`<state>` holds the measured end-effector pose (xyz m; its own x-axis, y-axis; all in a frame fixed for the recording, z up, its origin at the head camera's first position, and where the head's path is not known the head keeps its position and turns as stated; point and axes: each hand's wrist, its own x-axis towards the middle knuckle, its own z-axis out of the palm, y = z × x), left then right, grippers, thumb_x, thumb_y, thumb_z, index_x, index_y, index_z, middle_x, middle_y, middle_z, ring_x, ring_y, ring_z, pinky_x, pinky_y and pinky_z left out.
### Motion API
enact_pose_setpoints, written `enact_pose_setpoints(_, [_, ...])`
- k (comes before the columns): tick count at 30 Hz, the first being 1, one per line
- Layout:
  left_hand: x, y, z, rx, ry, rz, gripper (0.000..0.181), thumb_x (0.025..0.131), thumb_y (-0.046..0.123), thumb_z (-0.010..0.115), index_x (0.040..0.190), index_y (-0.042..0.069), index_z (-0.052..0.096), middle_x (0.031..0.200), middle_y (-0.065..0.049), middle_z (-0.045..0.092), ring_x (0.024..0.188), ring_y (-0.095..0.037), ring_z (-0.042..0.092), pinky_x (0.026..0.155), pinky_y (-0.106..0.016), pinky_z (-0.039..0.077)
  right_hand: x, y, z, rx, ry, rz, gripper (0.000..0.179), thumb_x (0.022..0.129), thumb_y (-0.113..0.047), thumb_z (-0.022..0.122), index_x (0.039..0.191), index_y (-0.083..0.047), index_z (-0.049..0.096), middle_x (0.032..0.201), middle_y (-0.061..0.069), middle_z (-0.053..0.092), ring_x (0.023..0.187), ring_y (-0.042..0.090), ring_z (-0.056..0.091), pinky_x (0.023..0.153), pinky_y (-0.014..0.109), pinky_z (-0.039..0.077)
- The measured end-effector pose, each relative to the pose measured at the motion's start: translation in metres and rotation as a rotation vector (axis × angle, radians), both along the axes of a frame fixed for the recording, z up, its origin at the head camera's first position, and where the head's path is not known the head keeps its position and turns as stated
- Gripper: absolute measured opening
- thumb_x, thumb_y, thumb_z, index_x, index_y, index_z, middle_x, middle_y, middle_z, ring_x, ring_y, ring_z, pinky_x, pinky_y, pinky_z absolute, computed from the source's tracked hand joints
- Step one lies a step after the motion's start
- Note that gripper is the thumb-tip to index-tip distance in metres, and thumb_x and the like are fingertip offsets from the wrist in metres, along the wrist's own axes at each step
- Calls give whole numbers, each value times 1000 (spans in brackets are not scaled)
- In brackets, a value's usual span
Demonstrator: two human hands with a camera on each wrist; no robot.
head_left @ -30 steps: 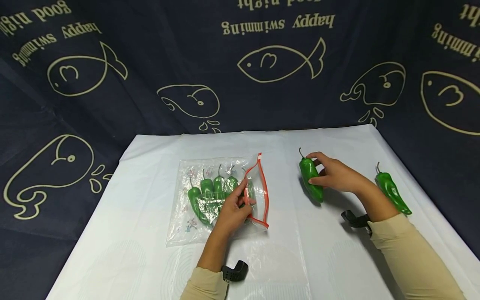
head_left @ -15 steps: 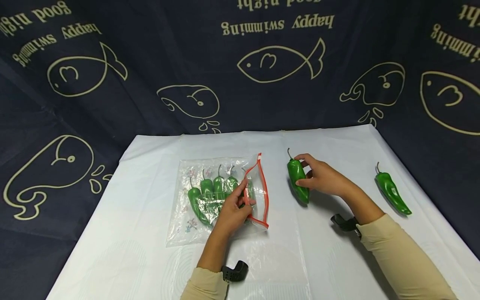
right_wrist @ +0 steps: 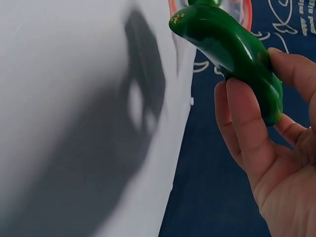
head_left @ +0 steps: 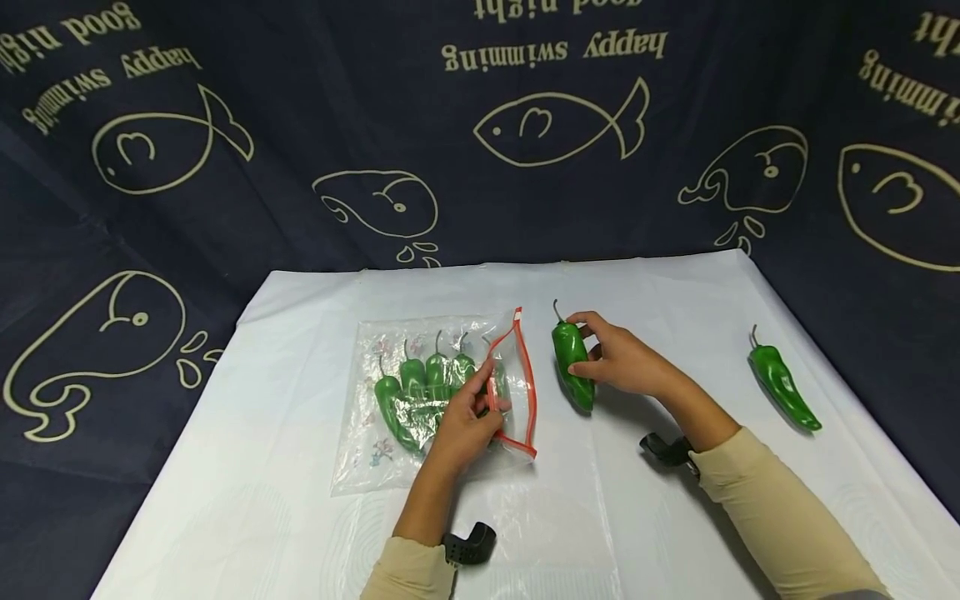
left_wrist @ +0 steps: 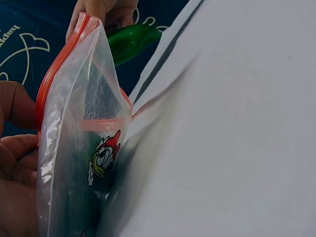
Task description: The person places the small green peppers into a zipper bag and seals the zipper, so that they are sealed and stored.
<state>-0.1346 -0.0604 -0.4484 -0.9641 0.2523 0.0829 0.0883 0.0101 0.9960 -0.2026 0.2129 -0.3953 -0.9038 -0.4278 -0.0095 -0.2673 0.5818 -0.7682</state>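
Observation:
My right hand (head_left: 626,360) grips a green chili pepper (head_left: 573,367) by its side, stem pointing away, just right of a clear zip bag (head_left: 348,458). Thumb and fingers press it from both sides in the right wrist view, where the pepper (right_wrist: 242,49) hangs over its shadow. Several green peppers (head_left: 392,408) lie in a row inside the bag. At the bag's mouth, my left hand (head_left: 463,429) pinches the upper red zip edge; in the left wrist view the red-rimmed opening (left_wrist: 47,89) gapes. Part of the bagged peppers is hidden under the left hand.
Another green pepper (head_left: 783,387) lies by itself on the white tablecloth (head_left: 292,383), toward the right edge. Behind the table hangs a dark blue cloth (head_left: 420,100) with fish and whale drawings. A black band (head_left: 471,544) sits at the left wrist.
My right hand has carried its pepper leftward, closer to the bag's opening. The left hand and the bag have stayed in place.

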Motion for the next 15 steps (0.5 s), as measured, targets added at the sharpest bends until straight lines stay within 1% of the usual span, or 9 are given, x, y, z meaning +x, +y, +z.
enact_pose_setpoints(3, [0,0,1,4,4,3,82,78,-13,50,155,8,32,146,-19,47,103,-39,63,55,-21,46,0,-6,0,-12,4,2,69,84,-15,77,142,-14,39,123,20,58,82,20,65,65,34,55])
enact_pose_setpoints(7, [0,1,1,4,-11,9,83,78,-12,51,156,9,31,131,-26,57,100,-41,63,50,-21,43,2,-15,2,-43,-10,14,69,84,-15,77,142,-14,39,123,21,58,80,20,65,65,36,55])
enact_pose_setpoints(10, [0,1,1,-3,-13,11,84,77,-12,51,156,8,30,121,-30,60,97,-43,63,48,-22,42,3,-21,3,-63,-21,19,69,85,-16,76,143,-14,38,124,21,57,80,20,65,65,36,54])
enact_pose_setpoints(15, [-1,2,1,-9,-3,10,84,76,-12,51,155,7,31,136,-25,53,99,-39,64,52,-21,45,3,-30,3,-94,-22,-10,70,85,-16,76,143,-15,36,124,19,56,81,19,66,65,36,54])
